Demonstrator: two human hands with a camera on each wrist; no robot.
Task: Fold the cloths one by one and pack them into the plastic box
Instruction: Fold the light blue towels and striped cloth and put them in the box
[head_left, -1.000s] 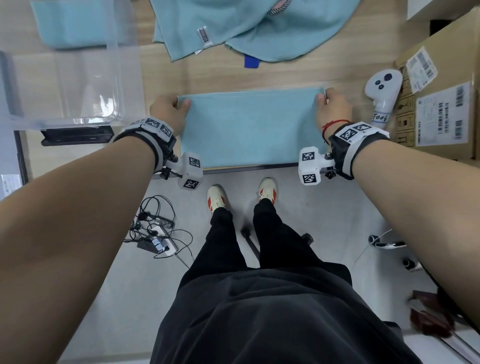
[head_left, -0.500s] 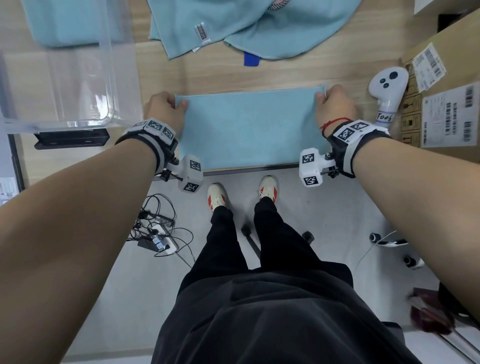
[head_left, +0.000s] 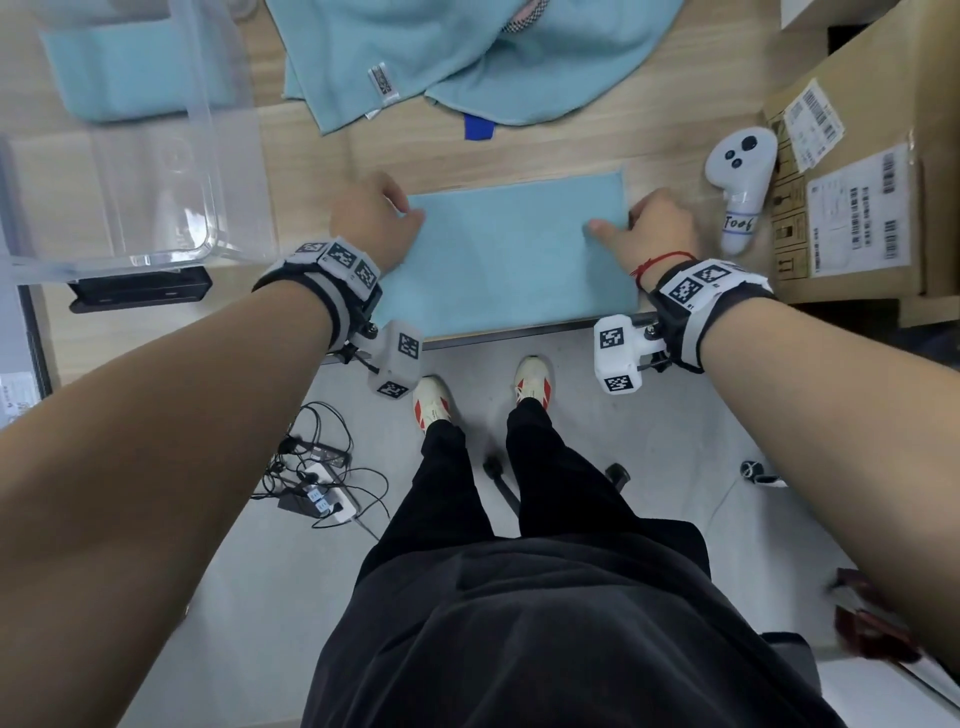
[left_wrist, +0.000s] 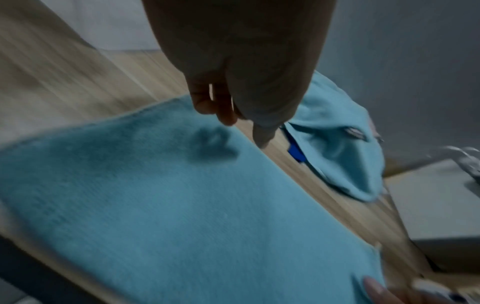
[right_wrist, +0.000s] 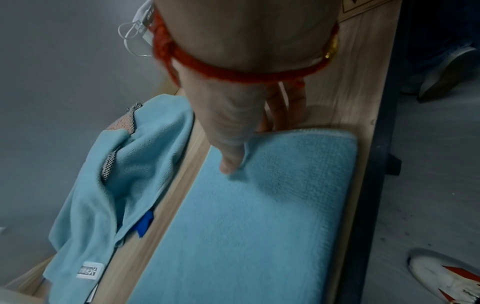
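A light-blue cloth (head_left: 511, 254), folded into a rectangle, lies flat at the front edge of the wooden table (head_left: 545, 150). My left hand (head_left: 400, 208) hovers at the cloth's left far corner; in the left wrist view its fingers (left_wrist: 223, 115) hang loosely just above the fabric and hold nothing. My right hand (head_left: 618, 223) is at the right edge, with the thumb (right_wrist: 231, 162) pressed on top and the fingers (right_wrist: 283, 115) down beside the edge, pinching it. The clear plastic box (head_left: 208, 171) stands at the far left with a folded blue cloth (head_left: 130, 67) inside.
A heap of unfolded blue cloths (head_left: 467, 52) lies at the back of the table. A white controller (head_left: 740, 176) and a cardboard box (head_left: 857, 208) sit close to the right of my right hand. A black bar (head_left: 140, 288) lies in front of the plastic box.
Both hands have slid from the cloth's far corners toward me along its sides. The left hand has let go; the right thumb now lies on top of the cloth.
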